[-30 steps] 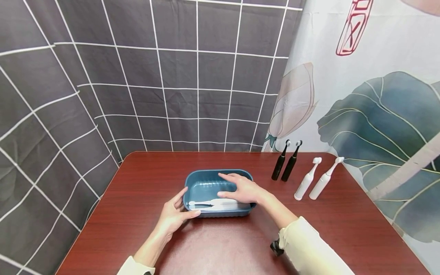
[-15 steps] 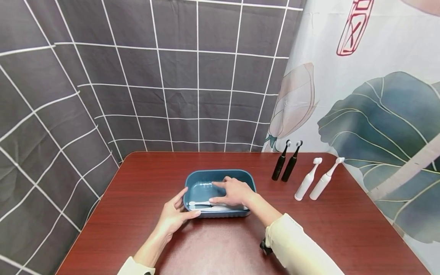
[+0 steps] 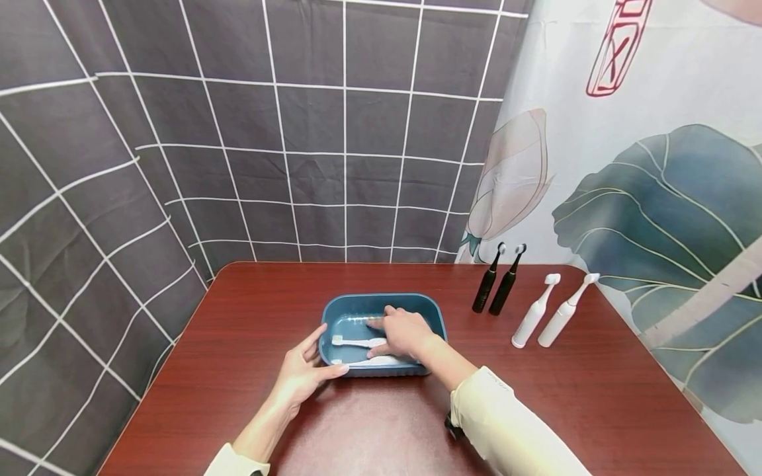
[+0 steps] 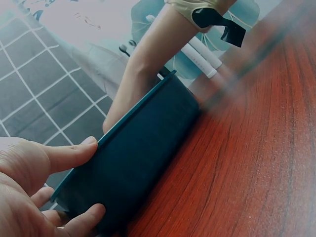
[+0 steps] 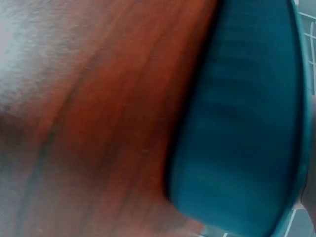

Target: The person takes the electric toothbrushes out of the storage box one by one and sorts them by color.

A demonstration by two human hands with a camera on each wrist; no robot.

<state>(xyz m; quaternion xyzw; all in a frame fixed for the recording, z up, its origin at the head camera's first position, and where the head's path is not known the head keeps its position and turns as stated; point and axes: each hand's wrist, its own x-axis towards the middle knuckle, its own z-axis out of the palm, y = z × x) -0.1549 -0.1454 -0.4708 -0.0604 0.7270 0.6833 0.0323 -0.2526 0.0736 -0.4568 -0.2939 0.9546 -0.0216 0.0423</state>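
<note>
A blue plastic bin (image 3: 357,304) stands on the table. My left hand (image 3: 300,373) holds its left end; in the left wrist view the thumb lies at the rim and fingertips press the outer wall. Inside the bin, my right hand (image 3: 407,334) holds a white electric toothbrush (image 3: 357,342) between thumb and fingers. Its brush head points left, and the hand hides its handle. A second white toothbrush (image 3: 372,361) lies along the near wall, partly covered by that hand. The right wrist view catches mainly the bin's outer wall (image 5: 237,123), blurred.
Two black electric toothbrushes (image 3: 503,291) lie at the table's back right. Nearer, two white electric toothbrushes (image 3: 559,320) lie side by side. The table (image 3: 238,344) is reddish-brown wood. Behind it hang a grey checked curtain (image 3: 303,185) and a floral one (image 3: 655,218).
My right hand has moved left and down into the bin and taken hold of one white toothbrush, which has shifted away from the near wall. My left hand keeps its place on the bin.
</note>
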